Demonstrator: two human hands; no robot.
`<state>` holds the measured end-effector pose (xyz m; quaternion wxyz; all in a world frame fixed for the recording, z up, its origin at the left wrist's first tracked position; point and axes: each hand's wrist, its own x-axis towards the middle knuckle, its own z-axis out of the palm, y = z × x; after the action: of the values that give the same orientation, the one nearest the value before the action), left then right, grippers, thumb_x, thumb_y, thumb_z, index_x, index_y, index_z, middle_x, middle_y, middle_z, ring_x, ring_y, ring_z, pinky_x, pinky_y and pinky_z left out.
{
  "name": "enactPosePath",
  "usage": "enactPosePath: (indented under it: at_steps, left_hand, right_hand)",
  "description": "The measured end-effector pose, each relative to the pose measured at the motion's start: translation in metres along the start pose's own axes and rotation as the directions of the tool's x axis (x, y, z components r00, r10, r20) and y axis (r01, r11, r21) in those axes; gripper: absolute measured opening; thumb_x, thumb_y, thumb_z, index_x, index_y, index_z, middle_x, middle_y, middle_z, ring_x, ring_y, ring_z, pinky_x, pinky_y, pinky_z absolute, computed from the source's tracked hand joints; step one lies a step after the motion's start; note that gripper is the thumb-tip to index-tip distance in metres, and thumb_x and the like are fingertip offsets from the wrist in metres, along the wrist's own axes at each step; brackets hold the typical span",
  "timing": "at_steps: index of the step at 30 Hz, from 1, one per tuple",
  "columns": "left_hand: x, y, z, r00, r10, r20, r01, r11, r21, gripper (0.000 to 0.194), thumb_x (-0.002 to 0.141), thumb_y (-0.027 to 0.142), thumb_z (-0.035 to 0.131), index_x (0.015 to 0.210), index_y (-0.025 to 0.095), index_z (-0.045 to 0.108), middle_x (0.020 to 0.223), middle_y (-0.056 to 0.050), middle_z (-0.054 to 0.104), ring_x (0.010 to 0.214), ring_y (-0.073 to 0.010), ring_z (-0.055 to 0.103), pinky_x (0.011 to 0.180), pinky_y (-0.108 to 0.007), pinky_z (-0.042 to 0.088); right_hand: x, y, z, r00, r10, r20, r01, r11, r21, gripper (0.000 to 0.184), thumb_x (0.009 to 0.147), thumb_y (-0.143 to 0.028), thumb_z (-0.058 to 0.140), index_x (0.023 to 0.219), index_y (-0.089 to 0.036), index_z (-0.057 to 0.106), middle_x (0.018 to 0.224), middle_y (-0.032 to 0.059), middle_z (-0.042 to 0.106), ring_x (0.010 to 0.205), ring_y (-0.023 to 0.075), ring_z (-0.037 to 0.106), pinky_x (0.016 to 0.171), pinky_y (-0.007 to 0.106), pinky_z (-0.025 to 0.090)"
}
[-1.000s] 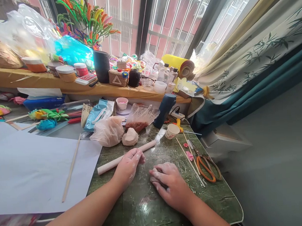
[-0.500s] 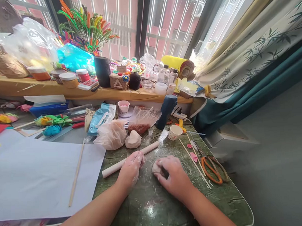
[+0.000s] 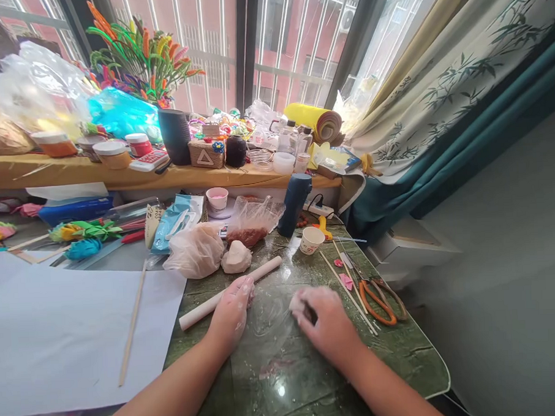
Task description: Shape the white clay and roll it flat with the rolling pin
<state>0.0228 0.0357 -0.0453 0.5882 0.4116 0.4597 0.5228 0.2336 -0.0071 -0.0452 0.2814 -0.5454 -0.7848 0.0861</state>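
My right hand (image 3: 326,316) is closed on a lump of pale clay (image 3: 298,304) against the dark green tabletop, with the fingers curled over it. My left hand (image 3: 233,308) lies at the near side of a pale rolling pin (image 3: 199,312), its fingers curled together and dusted white; whether anything is inside them is hidden. The pin lies slantwise behind and partly under that hand. A bigger lump of pale clay (image 3: 236,257) sits beyond the pin, beside a clear plastic bag (image 3: 196,251). Whitish smears mark the tabletop (image 3: 273,315) between my hands.
To the right lie orange-handled scissors (image 3: 378,305), thin wooden sticks (image 3: 350,294) and a paper cup (image 3: 312,240). A dark blue bottle (image 3: 296,204) stands behind. White paper (image 3: 72,339) covers the left side. Jars and craft supplies fill the windowsill (image 3: 133,174).
My right hand has slid the clay a little to the right, away from my left hand, leaving a swirled pale smear. The whole view has shifted slightly; my left hand stays beside the rolling pin.
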Motion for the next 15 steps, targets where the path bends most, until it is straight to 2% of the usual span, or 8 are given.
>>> enactPosePath:
  at_steps: [2, 3, 5, 8, 10, 11, 13, 15]
  left_hand:
    - [0.000, 0.000, 0.000, 1.000, -0.003, 0.003, 0.003, 1.000, 0.005, 0.041, 0.080, 0.055, 0.068, 0.065, 0.022, 0.049, 0.060, 0.006, 0.040, 0.056, -0.0132, 0.033, 0.054, -0.027, 0.032]
    - [0.000, 0.000, 0.001, 1.000, -0.003, 0.004, 0.003, 1.000, 0.008, 0.041, 0.080, 0.055, 0.069, 0.066, 0.022, 0.049, 0.060, 0.006, 0.040, 0.056, -0.0131, 0.034, 0.054, -0.027, 0.032]
    - [-0.001, 0.000, 0.000, 1.000, -0.002, 0.005, 0.002, 1.000, 0.016, 0.041, 0.079, 0.055, 0.070, 0.067, 0.021, 0.050, 0.061, 0.006, 0.041, 0.057, -0.0129, 0.035, 0.055, -0.026, 0.033]
    - [-0.001, 0.000, -0.001, 1.000, -0.001, -0.004, 0.002, 1.000, 0.019, 0.042, 0.078, 0.056, 0.071, 0.068, 0.021, 0.051, 0.063, 0.005, 0.043, 0.058, -0.0128, 0.037, 0.057, -0.026, 0.036]
    - [-0.001, -0.001, -0.001, 1.000, -0.004, -0.011, 0.004, 1.000, 0.016, 0.042, 0.078, 0.058, 0.071, 0.069, 0.021, 0.052, 0.064, 0.005, 0.044, 0.059, -0.0129, 0.039, 0.058, -0.026, 0.037]
    - [-0.001, -0.002, -0.001, 1.000, -0.006, -0.015, 0.006, 1.000, 0.014, 0.043, 0.077, 0.058, 0.071, 0.069, 0.021, 0.053, 0.064, 0.005, 0.045, 0.059, -0.0130, 0.040, 0.058, -0.026, 0.038]
    - [-0.001, -0.004, -0.002, 1.000, -0.009, -0.020, 0.009, 1.000, 0.013, 0.042, 0.077, 0.058, 0.072, 0.072, 0.020, 0.055, 0.064, 0.005, 0.045, 0.059, -0.0129, 0.040, 0.058, -0.026, 0.038]
    - [-0.001, -0.006, -0.003, 0.999, -0.009, -0.032, 0.010, 1.000, 0.021, 0.041, 0.076, 0.058, 0.073, 0.075, 0.020, 0.058, 0.064, 0.005, 0.045, 0.059, -0.0131, 0.040, 0.058, -0.026, 0.038]
  right_hand:
    - [0.006, 0.009, 0.000, 0.996, 0.063, -0.056, -0.065, 0.997, -0.037, 0.009, 0.087, -0.022, 0.064, 0.095, -0.024, 0.062, 0.097, 0.0054, 0.070, 0.092, 0.0275, 0.058, 0.085, 0.042, 0.041]
    - [0.006, 0.007, 0.002, 0.998, 0.047, -0.035, -0.048, 0.999, -0.020, 0.010, 0.088, -0.023, 0.064, 0.097, -0.024, 0.062, 0.098, 0.0054, 0.070, 0.093, 0.0277, 0.058, 0.086, 0.042, 0.042]
    - [0.000, -0.002, 0.005, 0.995, -0.070, 0.069, 0.066, 0.996, 0.065, 0.013, 0.087, -0.023, 0.066, 0.098, -0.025, 0.062, 0.103, 0.0045, 0.070, 0.094, 0.0263, 0.059, 0.088, 0.041, 0.042]
    - [-0.013, -0.010, 0.002, 0.957, -0.230, 0.176, 0.202, 0.966, 0.162, 0.013, 0.085, -0.023, 0.067, 0.098, -0.026, 0.062, 0.109, 0.0026, 0.070, 0.097, 0.0238, 0.060, 0.092, 0.039, 0.041]
    - [-0.012, 0.000, -0.002, 0.983, -0.152, 0.104, 0.142, 0.985, 0.098, 0.007, 0.087, -0.023, 0.064, 0.093, -0.025, 0.061, 0.102, 0.0030, 0.069, 0.095, 0.0236, 0.060, 0.090, 0.039, 0.042]
    - [-0.008, 0.007, -0.004, 0.997, -0.069, 0.034, 0.067, 0.997, 0.045, 0.004, 0.088, -0.022, 0.062, 0.091, -0.024, 0.060, 0.097, 0.0035, 0.069, 0.092, 0.0241, 0.060, 0.088, 0.039, 0.042]
    - [0.002, 0.019, -0.004, 0.992, 0.076, -0.096, -0.080, 0.996, -0.034, 0.004, 0.088, -0.022, 0.060, 0.092, -0.024, 0.059, 0.092, 0.0045, 0.068, 0.090, 0.0261, 0.059, 0.085, 0.040, 0.043]
    - [0.008, 0.017, 0.000, 0.989, 0.094, -0.114, -0.098, 0.995, -0.036, 0.007, 0.089, -0.022, 0.060, 0.096, -0.024, 0.059, 0.095, 0.0057, 0.069, 0.093, 0.0279, 0.059, 0.086, 0.042, 0.043]
